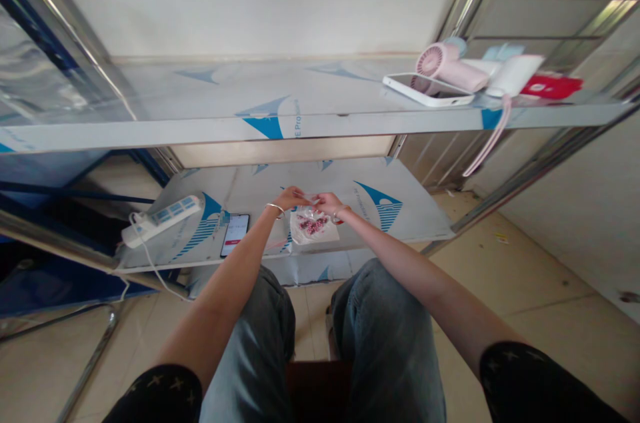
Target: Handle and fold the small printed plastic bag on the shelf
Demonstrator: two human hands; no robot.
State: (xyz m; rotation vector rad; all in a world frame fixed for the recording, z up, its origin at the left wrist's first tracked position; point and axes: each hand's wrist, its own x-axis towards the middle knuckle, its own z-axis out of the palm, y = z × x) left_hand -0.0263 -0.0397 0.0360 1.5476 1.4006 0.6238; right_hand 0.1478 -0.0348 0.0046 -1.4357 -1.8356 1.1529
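My left hand [291, 198] and my right hand [327, 202] meet close together above the lower shelf. Both have their fingers pinched, with something small and clear between them, too fine to make out. Just below my fingers, a clear plastic bag [311, 224] of small red and pink beads lies on a white sheet [329, 232]. The bag's upper edge is partly hidden by my right hand. A phone [235, 234] with a lit screen lies to the left of my left wrist.
A white power strip [175, 211] with a trailing cable sits at the lower shelf's left end. The upper shelf [200, 132] juts out above. On its right lie a pink handheld fan [453, 66], a white-cased phone [427, 90] and a red packet [553, 85]. Metal posts flank both sides.
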